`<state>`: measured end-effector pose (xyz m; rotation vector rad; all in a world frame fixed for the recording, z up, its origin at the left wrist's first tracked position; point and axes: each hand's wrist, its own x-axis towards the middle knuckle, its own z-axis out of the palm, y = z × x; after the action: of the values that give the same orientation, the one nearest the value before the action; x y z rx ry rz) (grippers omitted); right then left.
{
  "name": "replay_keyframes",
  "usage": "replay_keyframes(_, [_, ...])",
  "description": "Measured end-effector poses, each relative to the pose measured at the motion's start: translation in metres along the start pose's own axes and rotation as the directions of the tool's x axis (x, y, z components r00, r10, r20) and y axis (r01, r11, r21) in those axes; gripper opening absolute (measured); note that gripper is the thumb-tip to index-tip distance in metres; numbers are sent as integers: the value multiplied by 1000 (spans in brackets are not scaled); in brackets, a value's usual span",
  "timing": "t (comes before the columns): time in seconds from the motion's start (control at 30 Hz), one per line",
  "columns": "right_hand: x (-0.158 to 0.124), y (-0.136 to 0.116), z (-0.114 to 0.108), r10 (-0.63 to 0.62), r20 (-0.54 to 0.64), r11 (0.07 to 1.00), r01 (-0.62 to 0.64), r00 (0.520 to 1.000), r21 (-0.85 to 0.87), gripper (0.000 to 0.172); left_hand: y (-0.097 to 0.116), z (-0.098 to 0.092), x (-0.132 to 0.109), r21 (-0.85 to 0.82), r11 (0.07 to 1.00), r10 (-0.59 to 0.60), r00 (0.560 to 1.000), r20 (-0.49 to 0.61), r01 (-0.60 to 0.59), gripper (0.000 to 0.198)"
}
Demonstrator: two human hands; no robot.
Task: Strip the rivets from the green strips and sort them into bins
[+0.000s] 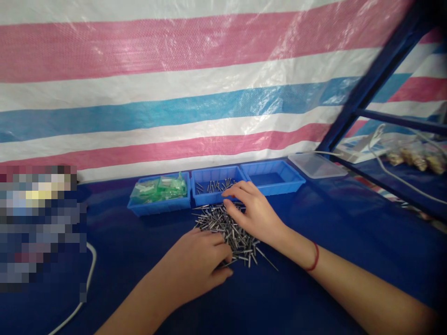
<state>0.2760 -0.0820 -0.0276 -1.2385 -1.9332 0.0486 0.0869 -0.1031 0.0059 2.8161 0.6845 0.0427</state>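
Observation:
A loose pile of thin metal pins that look like blind rivets (237, 235) lies on the blue table. My left hand (199, 256) rests at the pile's near left edge, its fingers bent down onto it and the thumb apart; those fingertips are partly hidden. Above the far side of the pile, my right hand (256, 211) reaches toward the middle blue bin (209, 199). Its thumb and index tips are close together at the bin's front wall; anything between them is too small to make out. Several similar metal pins (213, 187) lie inside that bin.
Left of the middle bin, a blue bin (139, 208) holds green plastic packets (167, 188). A third blue bin (293, 186) adjoins on the right, near a translucent lid (317, 166). A white cable (91, 265) runs along the left. A dark metal frame (363, 100) stands at right.

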Motion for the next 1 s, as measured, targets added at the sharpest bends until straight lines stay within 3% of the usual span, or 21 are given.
replay_keyframes(0.27, [-1,-6,-1,-18,34,999,17,999,48,17,0,5,4,129,989,73,997,17,-75,7])
replay_keyframes(0.6, [0,-7,-3,-38,46,998,35,998,61,16,1,14,4,190,970,170,982,-86,-152,17])
replay_keyframes(1.0, [1,-8,-2,-55,84,997,50,995,59,14,3,18,10,301,946,147,987,-59,-123,8])
